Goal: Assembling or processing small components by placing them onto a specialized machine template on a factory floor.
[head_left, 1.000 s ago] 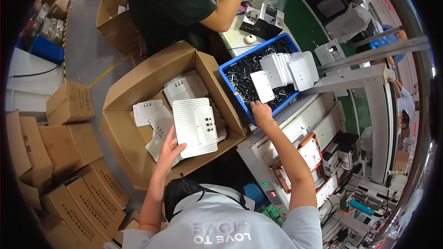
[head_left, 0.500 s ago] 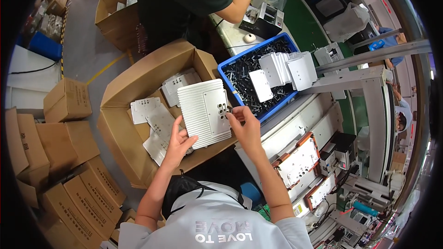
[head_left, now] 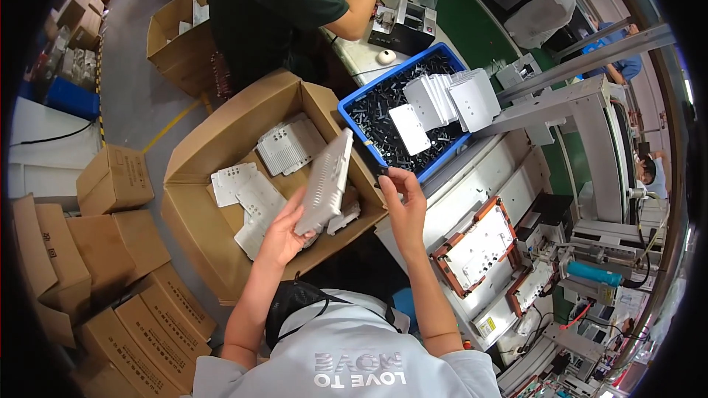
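My left hand [head_left: 285,233] grips a white finned metal heat sink [head_left: 324,186] by its lower edge, tilted almost edge-on above the open carton. Just right of the plate and apart from it, my right hand [head_left: 403,195] pinches a small black part [head_left: 382,172] between thumb and fingertips. Its exact kind is too small to tell. Inside the cardboard carton [head_left: 193,215] lie more white finned plates [head_left: 290,146] and flat white plates with holes [head_left: 254,195]. Beyond my right hand sits a blue bin [head_left: 358,131] full of small black parts [head_left: 375,112], with white plates [head_left: 435,99] stacked on top.
A co-worker in a dark shirt [head_left: 269,11] works at the far bench. Orange-framed fixtures [head_left: 472,250] lie on the workbench to my right, beside a metal frame post [head_left: 601,147]. Stacked cartons [head_left: 110,225] stand on the left. A small white device [head_left: 385,57] rests behind the blue bin.
The heat sink has turned from facing up to nearly edge-on in my left hand. My right hand has come off its face and moved slightly right, holding the small black part.
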A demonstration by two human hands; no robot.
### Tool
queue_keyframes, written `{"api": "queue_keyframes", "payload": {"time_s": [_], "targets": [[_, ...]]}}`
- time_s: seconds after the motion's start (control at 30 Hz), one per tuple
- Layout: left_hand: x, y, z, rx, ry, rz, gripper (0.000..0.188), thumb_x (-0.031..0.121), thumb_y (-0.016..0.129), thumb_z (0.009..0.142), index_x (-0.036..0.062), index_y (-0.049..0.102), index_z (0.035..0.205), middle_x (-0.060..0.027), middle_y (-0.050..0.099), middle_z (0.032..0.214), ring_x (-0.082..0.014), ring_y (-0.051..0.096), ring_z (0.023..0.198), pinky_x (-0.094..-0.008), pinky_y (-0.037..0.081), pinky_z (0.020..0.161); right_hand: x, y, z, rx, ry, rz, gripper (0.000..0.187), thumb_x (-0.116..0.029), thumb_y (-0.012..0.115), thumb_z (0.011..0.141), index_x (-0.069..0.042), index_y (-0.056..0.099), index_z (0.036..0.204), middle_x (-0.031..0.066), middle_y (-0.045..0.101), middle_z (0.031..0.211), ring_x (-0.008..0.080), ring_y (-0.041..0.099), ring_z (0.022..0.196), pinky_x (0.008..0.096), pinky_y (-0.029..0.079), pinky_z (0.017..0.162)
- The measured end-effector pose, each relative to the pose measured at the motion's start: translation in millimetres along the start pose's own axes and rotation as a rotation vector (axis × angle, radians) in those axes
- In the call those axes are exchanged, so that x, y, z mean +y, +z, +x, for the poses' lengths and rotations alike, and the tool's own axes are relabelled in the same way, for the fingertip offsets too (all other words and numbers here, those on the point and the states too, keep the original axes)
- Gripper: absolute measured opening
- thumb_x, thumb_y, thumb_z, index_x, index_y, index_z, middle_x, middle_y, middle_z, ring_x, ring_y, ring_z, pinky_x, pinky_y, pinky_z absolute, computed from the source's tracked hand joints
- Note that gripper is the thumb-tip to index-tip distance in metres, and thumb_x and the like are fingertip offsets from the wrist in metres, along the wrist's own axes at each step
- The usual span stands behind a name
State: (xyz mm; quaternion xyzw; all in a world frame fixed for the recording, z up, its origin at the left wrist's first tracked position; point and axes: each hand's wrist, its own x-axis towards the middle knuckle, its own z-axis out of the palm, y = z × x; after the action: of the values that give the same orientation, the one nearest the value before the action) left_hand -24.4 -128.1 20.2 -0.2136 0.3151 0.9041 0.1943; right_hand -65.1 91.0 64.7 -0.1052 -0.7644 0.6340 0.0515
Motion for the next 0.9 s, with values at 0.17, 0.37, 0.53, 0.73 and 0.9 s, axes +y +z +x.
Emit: {"api": "queue_keyframes", "payload": {"time_s": [0.17, 0.37, 0.53, 0.73, 0.9], "targets": [[-18, -29, 5, -0.147, -0.541, -0.8, 0.03, 0.012, 0.041, 0.096, -0.0048, 0.041, 0.12, -0.0117, 0.045, 0.091, -0.0132, 0.047, 0.063, -0.0222, 0.044, 0.049, -8, -11, 5, -0.222, -0.609, -0.498, 0.019, -0.007, 0.07, 0.079, -0.008, 0.065, 0.097, 0.0098, 0.059, 0.113, 0.0268, 0.054, 0.107, 0.0344, 0.043, 0.09], [-14, -18, -2, -0.195, -0.683, -1.02, 0.031, 0.021, 0.035, 0.099, -0.0049, 0.043, 0.115, -0.0085, 0.041, 0.084, -0.0143, 0.048, 0.056, -0.022, 0.043, 0.046, -8, -30, 26, -0.501, -0.407, -0.356, 0.018, -0.01, 0.066, 0.084, -0.006, 0.06, 0.1, 0.0102, 0.06, 0.109, 0.0267, 0.056, 0.102, 0.0335, 0.044, 0.087], [8, 0, -4, -0.402, -0.402, 0.216, 0.067, 0.06, 0.024, 0.097, 0.0001, 0.046, 0.118, -0.0065, 0.051, 0.066, -0.0179, 0.055, 0.06, -0.0301, 0.048, 0.057, 26, -24, 21, -0.441, 0.139, -0.036, 0.015, -0.015, 0.059, 0.093, -0.002, 0.056, 0.099, 0.0049, 0.061, 0.089, 0.0133, 0.059, 0.083, 0.0263, 0.047, 0.075], [15, 11, -7, -0.284, -0.334, 0.41, 0.09, 0.073, 0.02, 0.087, -0.0041, 0.048, 0.122, -0.0186, 0.065, 0.093, -0.0282, 0.065, 0.087, -0.0366, 0.052, 0.08, 43, -21, 13, -0.438, 0.188, 0.076, 0.014, -0.014, 0.058, 0.093, -0.002, 0.054, 0.099, 0.0022, 0.06, 0.095, 0.0083, 0.055, 0.09, 0.023, 0.044, 0.081], [13, -7, 1, -0.221, -0.268, -0.055, 0.068, 0.057, 0.035, 0.095, -0.0003, 0.05, 0.128, -0.0203, 0.059, 0.12, -0.0292, 0.059, 0.112, -0.0394, 0.049, 0.094, 5, -32, 11, -0.682, -0.05, 0.163, 0.012, -0.008, 0.062, 0.089, -0.004, 0.056, 0.098, 0.0134, 0.057, 0.127, 0.0169, 0.051, 0.115, 0.0321, 0.039, 0.098]]}}
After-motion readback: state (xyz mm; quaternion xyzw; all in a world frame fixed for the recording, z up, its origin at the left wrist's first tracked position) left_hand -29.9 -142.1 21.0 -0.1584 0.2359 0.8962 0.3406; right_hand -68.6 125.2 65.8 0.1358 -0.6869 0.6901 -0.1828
